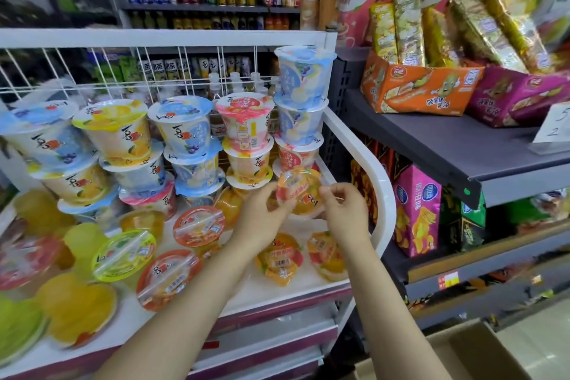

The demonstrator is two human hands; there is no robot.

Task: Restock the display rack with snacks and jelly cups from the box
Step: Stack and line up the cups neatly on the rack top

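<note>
From the head camera, your two hands meet over the white wire-backed display rack (374, 163), at its right end. Your left hand (262, 213) pinches the left edge of a shallow orange jelly cup with a clear film lid (300, 194), and your right hand (344, 205) pinches its right edge with curled fingers; the cup is tilted so the lid faces you. It sits just in front of the right-hand stacks of tall lidded jelly cups in blue, yellow and pink (243, 139), which stand in rows along the rack's wire back. Below the held cup, two more orange fruit jelly cups (280, 259) lie on the rack's white shelf between your forearms. Left of your left forearm lie further shallow cups: an orange-lidded one (199, 227), a green-lidded one (123, 254), and yellow ones, blurred toward the rack's left end. Right of the rack stands a dark grey shelf unit (462, 145) carrying an orange cardboard snack carton (419, 92) with gold packets, and a pink snack bag (416, 210) below. A brown cardboard box (462, 355) sits on the floor, below the rack's right corner.
</note>
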